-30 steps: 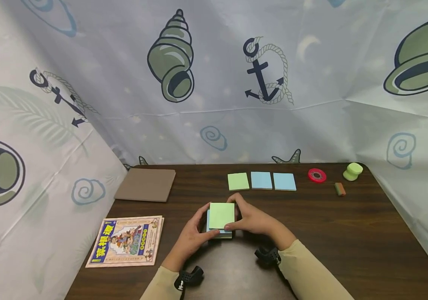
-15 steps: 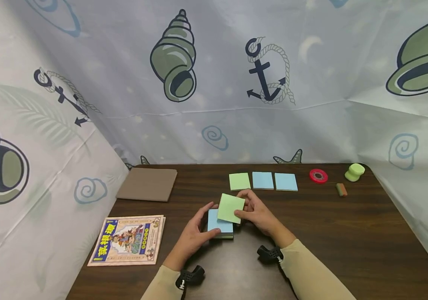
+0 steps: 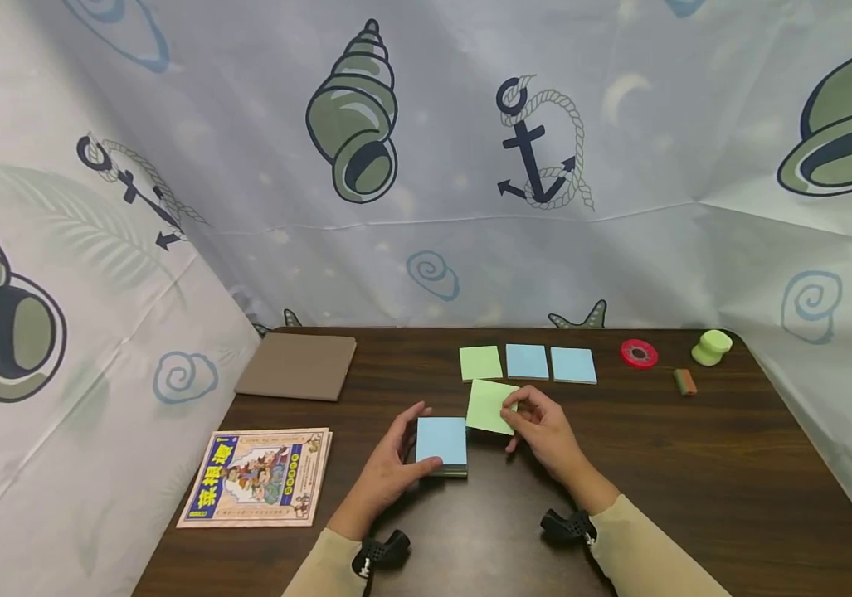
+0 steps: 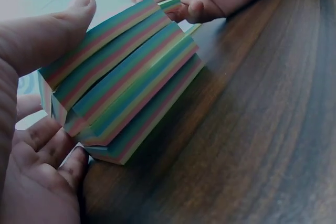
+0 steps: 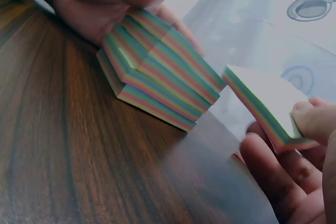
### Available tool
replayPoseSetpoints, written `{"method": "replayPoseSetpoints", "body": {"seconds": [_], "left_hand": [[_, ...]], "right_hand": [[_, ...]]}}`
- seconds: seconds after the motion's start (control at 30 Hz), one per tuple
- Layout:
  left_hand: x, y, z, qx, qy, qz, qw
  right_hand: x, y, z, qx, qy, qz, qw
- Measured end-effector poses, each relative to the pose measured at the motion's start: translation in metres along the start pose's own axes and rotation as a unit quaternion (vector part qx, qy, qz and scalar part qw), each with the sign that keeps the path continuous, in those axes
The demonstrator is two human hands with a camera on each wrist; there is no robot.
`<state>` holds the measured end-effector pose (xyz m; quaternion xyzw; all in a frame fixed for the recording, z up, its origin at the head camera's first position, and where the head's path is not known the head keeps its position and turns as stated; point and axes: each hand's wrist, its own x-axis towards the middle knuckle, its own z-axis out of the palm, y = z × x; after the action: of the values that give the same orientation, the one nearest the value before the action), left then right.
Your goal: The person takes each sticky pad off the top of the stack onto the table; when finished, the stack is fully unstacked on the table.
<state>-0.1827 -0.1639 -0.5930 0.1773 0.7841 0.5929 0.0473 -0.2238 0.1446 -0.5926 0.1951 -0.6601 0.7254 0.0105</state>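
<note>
Nearest, lower centre of the head view: left hand (image 3: 390, 471), thumb and fingers bent partway, grips a stack (image 3: 441, 442) of sticky-note pads, blue on top. Left wrist view shows striped edges, layers offset. Right of it, right hand (image 3: 548, 438) pinches a single green-topped pad (image 3: 485, 406) between thumb and fingers, the gap closed to the pad's thickness.

Key relation: held pad lies up and right of the stack, on the right hand's left side; corners very close, contact not certain. Pad looks square, so no long axis. Right hand is the nearer to the far row.

Lower left: booklets (image 3: 254, 479), well apart from both hands.

Beyond, upper edge of the table (image 3: 694, 497): row running left to right, green pad (image 3: 480, 363), middle blue pad (image 3: 527, 361), right-hand blue pad (image 3: 573, 366). Held pad sits just below the row's left end.

Change: half a second ago the held pad overlapped the stack's blue top; now that top is uncovered. Left hand's grip looks unchanged.
</note>
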Motion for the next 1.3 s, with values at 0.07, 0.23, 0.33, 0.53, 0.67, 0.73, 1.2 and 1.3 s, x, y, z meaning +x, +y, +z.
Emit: {"method": "replayPoseSetpoints", "body": {"seconds": [0.07,0.23,0.33,0.53,0.67,0.73,1.2,1.3], "left_hand": [[0.001,0.001,0.001,-0.001,-0.002,-0.002,1.0],[0.0,0.0,0.004,0.013,0.003,-0.007,0.9999],[-0.001,-0.003,0.005,0.022,0.009,-0.005,0.9997],[-0.006,-0.009,0.005,0.007,0.022,0.015,0.9996],[-0.005,-0.009,0.006,-0.012,0.021,0.027,0.9994],[-0.004,-0.008,0.007,-0.016,0.018,0.031,0.9992],[0.002,0.0,0.009,-0.008,0.011,0.03,0.9994],[0.001,0.0,0.008,-0.004,0.008,0.023,0.9997]], "right_hand": [[0.001,-0.001,-0.001,-0.014,0.016,0.012,1.0],[0.003,0.003,0.0,-0.048,0.039,0.036,0.997],[0.002,0.006,0.002,-0.07,0.044,0.034,0.996],[0.001,0.008,0.005,-0.095,0.047,0.023,0.994],[0.001,0.005,0.005,-0.123,0.068,0.014,0.99],[0.001,0.003,0.004,-0.136,0.071,0.012,0.988],[0.005,0.001,0.007,-0.296,0.007,0.005,0.955],[0.005,0.002,0.01,-0.347,-0.003,-0.005,0.938]]}}
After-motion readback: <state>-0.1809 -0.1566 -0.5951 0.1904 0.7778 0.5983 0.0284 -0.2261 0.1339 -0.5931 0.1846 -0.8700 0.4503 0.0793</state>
